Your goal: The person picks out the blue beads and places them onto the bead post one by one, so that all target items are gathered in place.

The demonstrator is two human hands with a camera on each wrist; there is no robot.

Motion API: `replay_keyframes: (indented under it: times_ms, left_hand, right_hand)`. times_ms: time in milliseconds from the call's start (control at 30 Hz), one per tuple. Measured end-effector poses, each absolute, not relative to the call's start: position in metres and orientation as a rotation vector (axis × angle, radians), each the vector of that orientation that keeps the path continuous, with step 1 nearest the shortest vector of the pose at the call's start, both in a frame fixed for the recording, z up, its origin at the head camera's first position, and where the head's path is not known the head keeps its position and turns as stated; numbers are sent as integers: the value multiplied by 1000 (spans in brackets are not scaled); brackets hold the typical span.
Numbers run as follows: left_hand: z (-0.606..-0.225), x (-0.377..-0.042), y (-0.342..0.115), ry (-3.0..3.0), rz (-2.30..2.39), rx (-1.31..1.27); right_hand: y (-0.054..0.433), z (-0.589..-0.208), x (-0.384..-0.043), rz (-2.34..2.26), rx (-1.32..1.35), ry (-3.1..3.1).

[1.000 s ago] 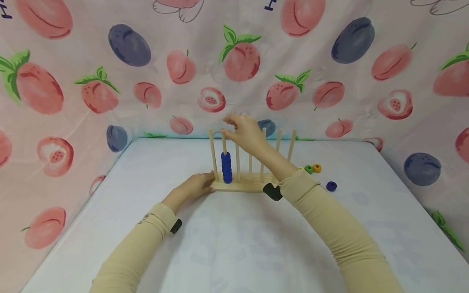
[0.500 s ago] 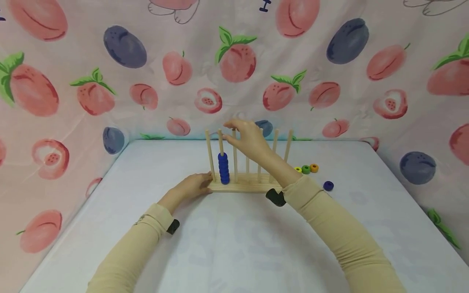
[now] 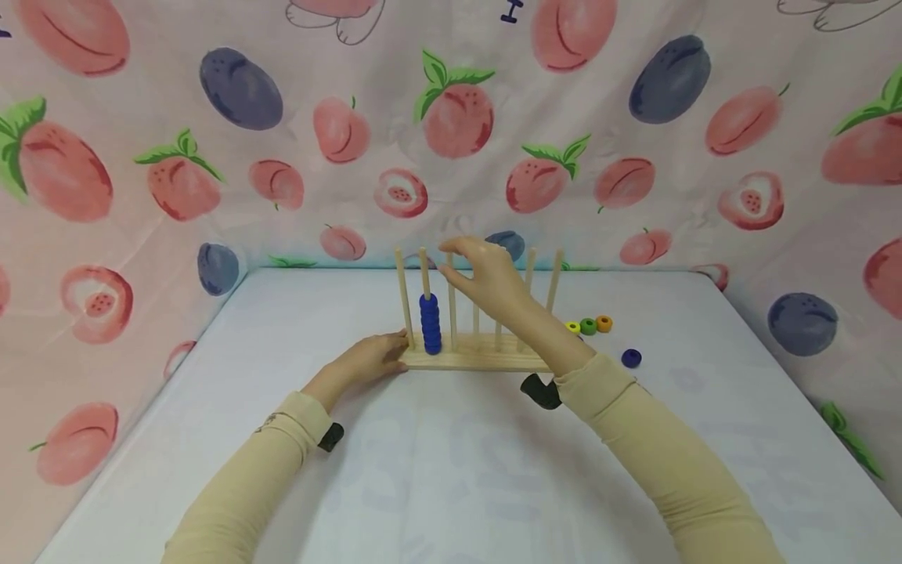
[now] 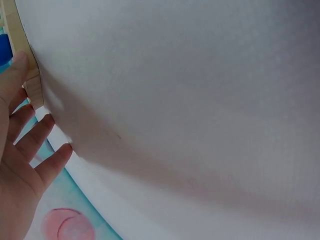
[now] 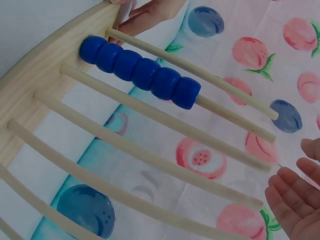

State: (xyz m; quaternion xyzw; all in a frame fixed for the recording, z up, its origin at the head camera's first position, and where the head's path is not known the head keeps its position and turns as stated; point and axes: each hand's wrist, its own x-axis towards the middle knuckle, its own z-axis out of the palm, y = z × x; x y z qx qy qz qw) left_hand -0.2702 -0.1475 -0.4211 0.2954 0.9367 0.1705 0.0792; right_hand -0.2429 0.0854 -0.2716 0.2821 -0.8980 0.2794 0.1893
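A wooden bead rack [image 3: 465, 361] with a row of upright pegs stands on the table. A stack of blue beads [image 3: 431, 325] sits on its second peg from the left, the peg's top bare above them. My left hand [image 3: 365, 360] holds the left end of the base; in the left wrist view its thumb presses the wooden base [image 4: 31, 75] while the other fingers spread beyond the end. Near the peg tops hovers my right hand [image 3: 493, 278], thumb and fingers apart, nothing between them. In the right wrist view the right hand [image 5: 295, 202] is clear of the pegs.
Behind the right forearm lie loose beads: a yellow bead [image 3: 573, 326], a green bead [image 3: 588, 327] and an orange bead [image 3: 604, 323]. A dark blue bead [image 3: 631, 358] lies nearer. Fruit-printed cloth [image 3: 338, 204] hangs behind the table.
My right hand has drawn back to the right and slightly down from the second peg. The left hand keeps its hold on the rack; the bead stack looks the same.
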Motion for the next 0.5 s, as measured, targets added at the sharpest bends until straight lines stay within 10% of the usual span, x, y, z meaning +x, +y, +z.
replay_keyframes:
  times_ms: [500]
  left_hand:
    - [-423,-267,-146,2817,504,879]
  right_hand:
    - [124,-295,-224,943,743,-2324]
